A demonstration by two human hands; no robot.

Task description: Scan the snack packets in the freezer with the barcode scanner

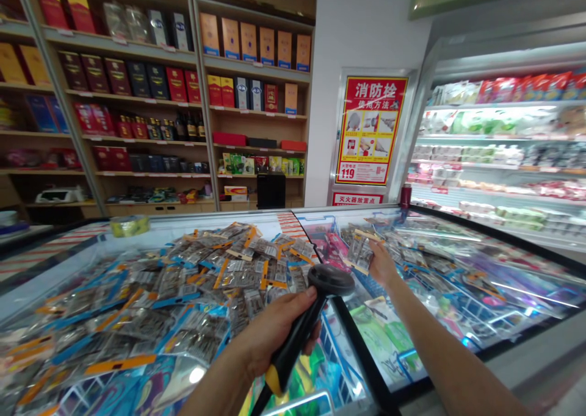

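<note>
My left hand is wrapped round the handle of a black barcode scanner with a yellow patch near its lower end. The scanner's head is raised over the freezer's middle frame. Farther out and to the right, my right hand grips the edge of a small clear snack packet with dark contents and an orange strip. A wide heap of similar packets, with orange and blue strips, lies on the glass left of the scanner. More such packets lie beyond my right hand.
Under the glass lids of the chest freezer are wire baskets with colourful bags. A roll of yellow tape stands at the back left. Behind are wooden shelves of boxes, a red fire-hydrant poster and a lit refrigerated case.
</note>
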